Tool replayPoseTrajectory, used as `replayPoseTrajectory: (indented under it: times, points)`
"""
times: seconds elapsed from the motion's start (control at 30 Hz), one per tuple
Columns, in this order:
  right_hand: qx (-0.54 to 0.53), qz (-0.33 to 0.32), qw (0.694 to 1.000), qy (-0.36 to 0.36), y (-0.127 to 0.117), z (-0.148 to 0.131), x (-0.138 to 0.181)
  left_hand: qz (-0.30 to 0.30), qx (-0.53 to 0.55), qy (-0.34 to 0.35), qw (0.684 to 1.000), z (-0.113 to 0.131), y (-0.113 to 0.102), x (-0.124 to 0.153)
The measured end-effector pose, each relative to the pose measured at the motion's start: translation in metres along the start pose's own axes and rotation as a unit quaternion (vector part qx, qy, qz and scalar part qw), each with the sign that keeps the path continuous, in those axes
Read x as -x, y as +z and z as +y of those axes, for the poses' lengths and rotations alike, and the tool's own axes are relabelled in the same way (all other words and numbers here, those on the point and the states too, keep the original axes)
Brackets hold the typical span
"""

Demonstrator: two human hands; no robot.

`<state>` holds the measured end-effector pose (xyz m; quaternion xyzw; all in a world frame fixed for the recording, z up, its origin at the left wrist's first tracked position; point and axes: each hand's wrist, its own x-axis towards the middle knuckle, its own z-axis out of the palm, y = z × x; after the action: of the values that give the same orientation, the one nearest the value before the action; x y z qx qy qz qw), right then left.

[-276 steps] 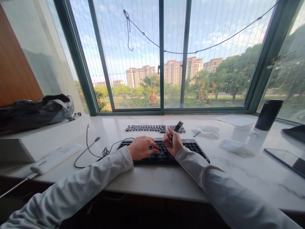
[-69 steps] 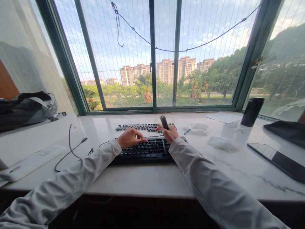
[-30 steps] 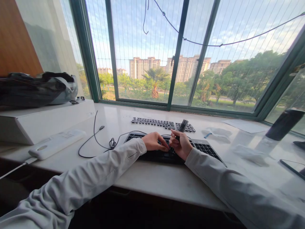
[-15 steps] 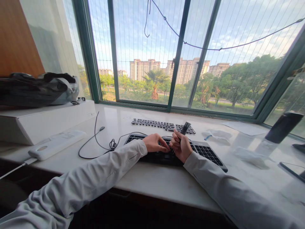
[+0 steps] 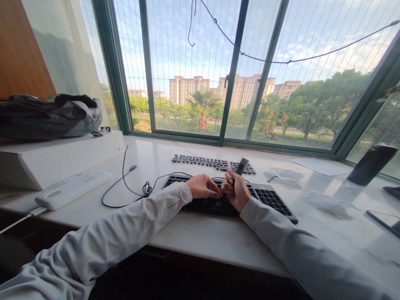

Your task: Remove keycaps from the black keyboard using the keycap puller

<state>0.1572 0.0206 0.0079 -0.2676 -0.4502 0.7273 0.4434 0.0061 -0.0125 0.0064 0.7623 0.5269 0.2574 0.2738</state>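
Observation:
A black keyboard (image 5: 271,201) without its keycaps lies on the white counter in front of me. My right hand (image 5: 236,191) is closed round a black brush (image 5: 242,166), its handle end pointing up and away. The brush's lower end is down at the keyboard's middle, mostly hidden by my fingers. My left hand (image 5: 203,186) rests over the keyboard just left of the brush, thumb and fingers drawn together. Whatever they pinch, if anything, is too small to see. Loose black keycaps (image 5: 200,161) stand in rows behind the keyboard.
A coiled black cable (image 5: 146,188) lies left of the keyboard. Further left are a white power strip (image 5: 73,189) and a white box (image 5: 71,158) with a dark bag (image 5: 46,116) on it. Crumpled clear plastic (image 5: 331,203) and a dark upright object (image 5: 371,165) are on the right.
The view has shifted very slightly. Both hands stay at nearly the same spot on the keyboard, with the brush still in my right hand.

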Motion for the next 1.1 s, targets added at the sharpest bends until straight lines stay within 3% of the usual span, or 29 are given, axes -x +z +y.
replayPoseTrajectory:
  times: [0.27, 0.47, 0.7, 0.9, 1.1]
  points:
    - [0.024, 0.017, 0.996, 0.079, -0.002, -0.012, 0.001, -0.008, -0.002, 0.011, 1.0, 0.001, -0.002, 0.0]
    - [-0.005, 0.039, 0.996, 0.075, 0.004, -0.01, 0.004, -0.004, -0.006, 0.006, 1.0, -0.002, -0.001, 0.0]
    - [0.035, 0.028, 0.997, 0.066, 0.0, -0.011, 0.003, -0.007, 0.002, 0.009, 1.0, -0.002, -0.001, 0.0]
    - [0.058, -0.02, 0.994, 0.088, 0.0, -0.009, 0.003, 0.001, -0.003, 0.001, 1.0, -0.002, 0.0, 0.0]
    - [0.086, -0.025, 0.994, 0.065, -0.004, -0.009, 0.0, -0.005, -0.001, 0.003, 1.0, 0.002, -0.001, 0.001]
